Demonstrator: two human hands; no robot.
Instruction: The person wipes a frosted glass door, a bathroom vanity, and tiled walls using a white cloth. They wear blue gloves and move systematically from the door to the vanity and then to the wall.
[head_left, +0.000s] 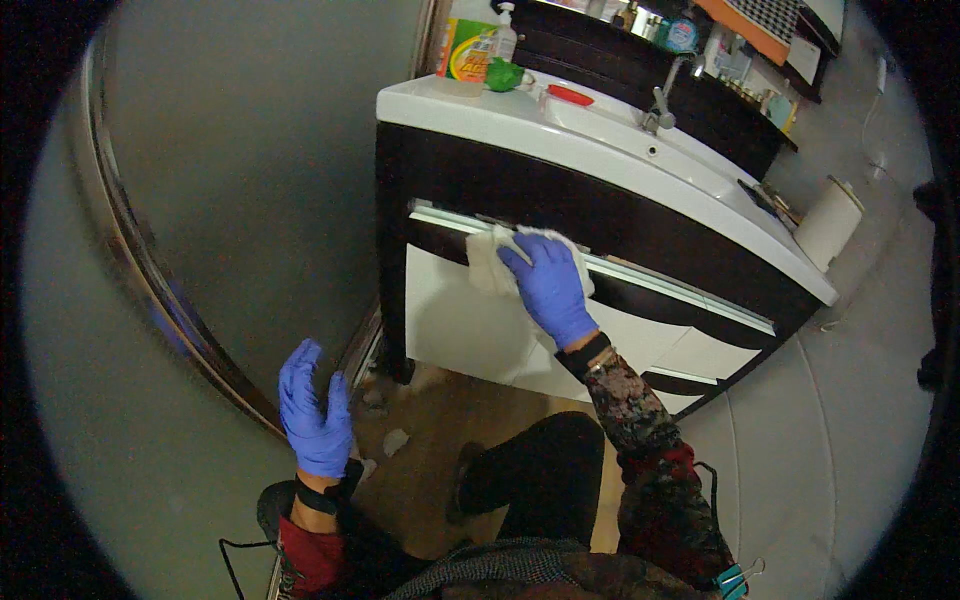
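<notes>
My right hand (553, 289), in a blue disposable glove, presses a white cloth (491, 262) against the pale handle strip (675, 289) of a dark vanity cabinet (465, 154). Part of the cloth is hidden under the fingers. White door panels (457, 319) lie just below the strip. My left hand (315, 412), gloved in the same blue, is raised at the lower left beside a glass panel, with fingers and thumb apart and nothing in it.
On the white washbasin top (420, 100) stand a cleaner bottle (466, 56), a pump bottle (504, 34), a green scrubber (504, 75), a red dish (570, 95) and a paper roll (829, 225). A chrome faucet (660, 112) rises behind the basin. A metal-framed glass panel (225, 187) borders the left side.
</notes>
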